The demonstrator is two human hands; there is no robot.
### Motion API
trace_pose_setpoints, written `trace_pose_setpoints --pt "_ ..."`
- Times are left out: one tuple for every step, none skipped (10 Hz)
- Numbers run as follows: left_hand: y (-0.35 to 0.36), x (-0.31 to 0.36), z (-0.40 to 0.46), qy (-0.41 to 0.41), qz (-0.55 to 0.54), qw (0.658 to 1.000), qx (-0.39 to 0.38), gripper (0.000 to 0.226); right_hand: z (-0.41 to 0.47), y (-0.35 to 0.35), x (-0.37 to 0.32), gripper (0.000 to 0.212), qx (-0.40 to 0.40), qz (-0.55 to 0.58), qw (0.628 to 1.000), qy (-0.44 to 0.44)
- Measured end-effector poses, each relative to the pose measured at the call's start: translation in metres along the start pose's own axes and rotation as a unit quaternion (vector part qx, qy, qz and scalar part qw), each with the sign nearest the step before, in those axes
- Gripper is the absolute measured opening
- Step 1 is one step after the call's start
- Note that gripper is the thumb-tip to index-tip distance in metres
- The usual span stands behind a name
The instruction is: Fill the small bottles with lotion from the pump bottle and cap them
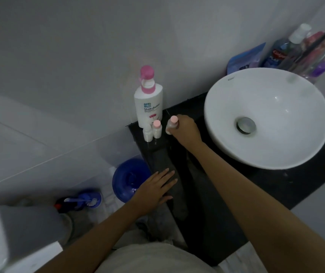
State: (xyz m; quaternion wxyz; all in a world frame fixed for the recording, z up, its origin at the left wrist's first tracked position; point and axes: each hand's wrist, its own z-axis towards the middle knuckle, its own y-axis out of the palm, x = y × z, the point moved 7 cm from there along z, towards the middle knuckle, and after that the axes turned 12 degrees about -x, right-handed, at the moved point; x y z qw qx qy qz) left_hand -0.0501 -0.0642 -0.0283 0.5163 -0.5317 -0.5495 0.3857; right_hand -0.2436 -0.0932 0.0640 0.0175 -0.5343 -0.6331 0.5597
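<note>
Black counter (226, 194): right hand (185, 129) grips pink-capped small bottle (171, 125).

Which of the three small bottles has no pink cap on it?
The leftmost small bottle, standing in front of the pump bottle. Its top is white; its neighbour and the one in the right hand have pink caps.

The pump bottle (148, 99) stands at the table's (213, 203) far left corner against the wall, with two small bottles (151, 131) touching side by side just before it. At three o'clock of them my right hand (185, 128) holds a third small bottle (171, 125), tilted. The basin (266, 115) sits on the table further toward three o'clock, and my left hand (155, 188) lies flat on the table's near left edge at six o'clock.
</note>
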Motion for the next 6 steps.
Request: trace_pose_setpoints --pt "0.004 -0.001 0.001 -0.001 -0.006 1.000 -0.008 0.061 0.013 0.001 0.001 0.020 -0.004 0.034 0.999 0.008" --pt "0.009 -0.002 0.001 -0.005 -0.015 1.000 -0.016 0.060 0.019 0.005 -0.003 0.020 -0.026 0.027 0.999 0.005" --pt "0.012 -0.004 0.002 -0.007 -0.021 0.999 -0.028 0.060 0.022 0.010 -0.003 0.019 -0.043 0.018 0.999 0.008" --pt "0.014 -0.004 0.003 -0.007 -0.036 0.999 -0.035 0.060 0.023 0.012 -0.003 0.019 -0.059 0.022 0.998 0.011" --pt "0.016 -0.005 0.002 -0.001 -0.028 0.999 -0.025 0.059 0.019 0.014 -0.001 0.020 -0.069 0.018 0.997 -0.004" --pt "0.011 -0.005 0.002 -0.004 -0.026 0.999 -0.019 0.059 0.010 0.018 0.010 0.026 -0.066 0.034 0.997 -0.008"
